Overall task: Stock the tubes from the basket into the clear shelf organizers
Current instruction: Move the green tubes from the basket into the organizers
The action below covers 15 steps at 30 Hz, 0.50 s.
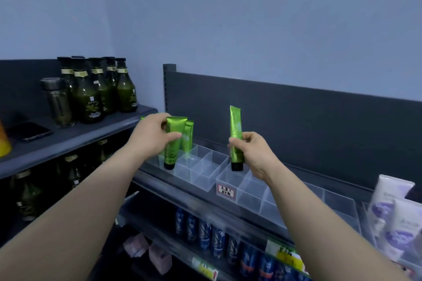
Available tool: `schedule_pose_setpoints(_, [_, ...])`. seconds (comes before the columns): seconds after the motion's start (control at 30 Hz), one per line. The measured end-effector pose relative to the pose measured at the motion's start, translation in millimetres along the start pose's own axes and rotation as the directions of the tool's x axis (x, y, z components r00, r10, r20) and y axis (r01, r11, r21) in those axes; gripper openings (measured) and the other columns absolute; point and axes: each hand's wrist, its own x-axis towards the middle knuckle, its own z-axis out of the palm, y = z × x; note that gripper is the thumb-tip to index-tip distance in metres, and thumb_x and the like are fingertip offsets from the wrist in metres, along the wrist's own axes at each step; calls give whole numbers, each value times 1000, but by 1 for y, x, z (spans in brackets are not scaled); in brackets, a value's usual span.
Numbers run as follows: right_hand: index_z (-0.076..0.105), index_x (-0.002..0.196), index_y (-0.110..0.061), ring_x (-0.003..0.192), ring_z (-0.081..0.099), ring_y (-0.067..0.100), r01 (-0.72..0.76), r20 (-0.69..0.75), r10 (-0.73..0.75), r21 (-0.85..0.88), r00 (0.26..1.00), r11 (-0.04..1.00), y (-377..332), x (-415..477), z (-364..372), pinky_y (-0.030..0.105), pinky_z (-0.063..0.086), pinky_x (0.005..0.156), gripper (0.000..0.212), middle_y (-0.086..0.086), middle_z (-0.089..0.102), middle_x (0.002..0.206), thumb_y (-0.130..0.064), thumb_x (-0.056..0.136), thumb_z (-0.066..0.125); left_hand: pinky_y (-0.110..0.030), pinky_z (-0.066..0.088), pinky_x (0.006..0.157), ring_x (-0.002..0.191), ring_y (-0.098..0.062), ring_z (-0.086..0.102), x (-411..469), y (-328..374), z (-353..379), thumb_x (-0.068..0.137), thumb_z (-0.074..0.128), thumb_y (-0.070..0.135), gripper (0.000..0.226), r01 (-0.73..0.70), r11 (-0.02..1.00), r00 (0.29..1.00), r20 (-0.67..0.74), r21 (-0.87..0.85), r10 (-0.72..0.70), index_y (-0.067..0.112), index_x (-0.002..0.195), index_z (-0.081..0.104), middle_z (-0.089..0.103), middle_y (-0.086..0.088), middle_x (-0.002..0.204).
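Note:
My left hand (152, 134) grips a green tube with a black cap (171, 150), cap down, over the left clear organizer (205, 171). Another green tube (188, 137) stands in a back compartment just behind it, and a green edge (142, 118) shows past my fingers. My right hand (253, 151) pinches a second green tube (235, 139) upright, cap down, above the near-left compartment of the middle clear organizer (251, 196). The basket is out of view.
Dark green bottles (96, 91) and a phone (30, 131) sit on the left shelf. White and purple tubes (395, 212) fill an organizer at the right. Blue tubes (228, 237) line the shelf below. A handwritten label (226, 191) hangs on the middle organizer's front.

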Motion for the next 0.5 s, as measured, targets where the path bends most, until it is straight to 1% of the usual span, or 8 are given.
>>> schedule_pose_setpoints(0.07, [51,110,-9,78,59,16,11,-6,-11,-47,1000,999,4,15,4,30,51,70,32,7,60,93,-8,84,69,-30,44,60,71,-18,60,18,-10,3,76,79,27,19,11,999,1000,13,30,-12,16,83,66,65,-1,77])
schedule_pose_setpoints(0.13, [50,115,-15,84,62,16,27,3,-27,-80,1000,996,6,29,7,31,50,72,41,4,61,97,-7,82,71,-30,42,60,70,-17,59,36,-20,6,75,80,28,19,4,998,1000,18,68,-5,16,79,65,64,-1,75])
schedule_pose_setpoints(0.2, [54,110,-18,84,63,16,62,-4,-63,-95,998,994,8,43,12,33,51,75,35,2,63,95,-10,81,72,-31,45,64,71,-19,61,55,-30,9,77,79,30,19,-11,995,999,35,99,7,16,80,66,65,-1,76])
schedule_pose_setpoints(0.27, [57,102,-19,89,66,19,101,-35,-104,-98,994,990,8,56,18,39,54,83,25,2,65,96,-15,82,72,-31,47,66,72,-18,61,72,-40,12,79,77,30,17,-39,992,997,77,119,30,18,85,67,65,2,78])
schedule_pose_setpoints(0.3, [58,99,-19,92,67,22,112,-48,-116,-81,992,990,8,62,22,43,54,87,20,3,66,97,-17,84,71,-31,48,67,72,-17,60,81,-45,14,79,77,29,16,-64,989,994,101,133,51,19,87,68,64,3,78])
schedule_pose_setpoints(0.37, [59,98,-19,95,69,26,116,-73,-118,-20,990,993,7,73,30,48,54,90,10,3,65,97,-18,90,64,-31,48,69,72,-15,59,97,-56,18,79,76,27,15,-115,981,983,158,158,90,20,90,68,61,6,78])
schedule_pose_setpoints(0.43, [60,98,-17,96,68,30,115,-107,-113,7,988,993,5,79,39,50,53,91,4,5,64,96,-17,94,58,-31,50,72,74,-14,58,113,-67,22,79,77,28,22,-168,969,965,231,180,124,23,98,68,61,7,82])
schedule_pose_setpoints(0.5, [60,98,-17,99,67,32,109,-146,-109,-10,983,994,3,84,47,50,52,92,5,6,63,95,-16,95,57,-30,48,74,78,-14,55,128,-78,26,78,77,32,32,-236,946,939,303,223,163,25,107,67,56,9,85])
